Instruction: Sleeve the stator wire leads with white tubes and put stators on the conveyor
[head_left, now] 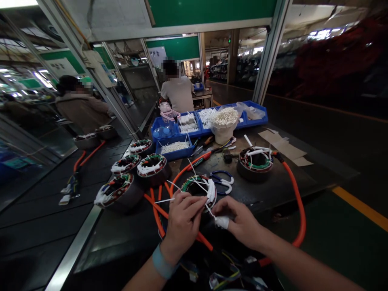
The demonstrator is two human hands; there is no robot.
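A round motor stator [198,186] with white sleeving, white cable ties and an orange cable lies on the dark table right in front of me. My left hand [183,220] rests on its near rim, fingers curled and pinched on a white cable tie. My right hand [241,224], with a white wrap on one fingertip, pinches the other end of a tie at the stator's right rim. A blue band sits on my left wrist.
Several more stators [151,165] lie to the left, another [255,161] to the right with an orange cable [298,202]. Blue-handled scissors [222,180], blue bins [194,123], a white bucket of parts [223,121] behind. Two people work at the back.
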